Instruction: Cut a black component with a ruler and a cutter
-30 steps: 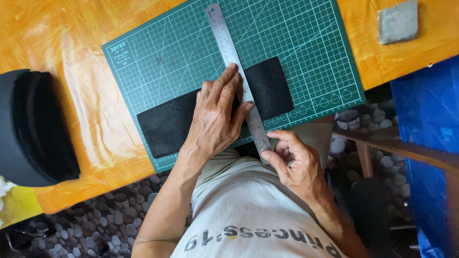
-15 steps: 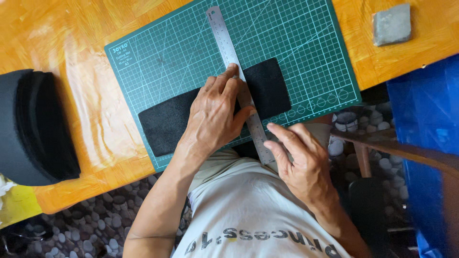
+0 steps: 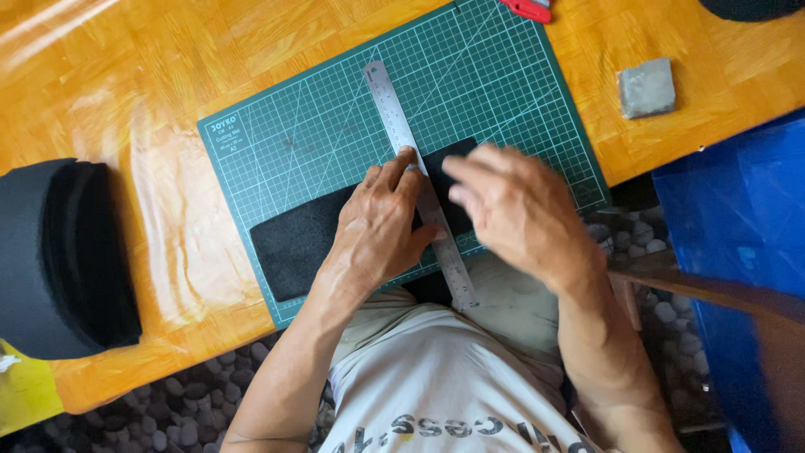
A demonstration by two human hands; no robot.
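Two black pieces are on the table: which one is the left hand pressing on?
The flat black strip on the green cutting mat, under the steel ruler. The left hand rests there; the thicker black stack lies untouched at the table's left edge.

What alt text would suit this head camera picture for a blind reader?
A left hand presses a metal ruler across a black strip on a green cutting mat, while the right hand hovers, blurred, beside it. The mat lies on an orange wooden table.

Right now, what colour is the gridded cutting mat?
Dark green gridded cutting mat with pale lines, head view.
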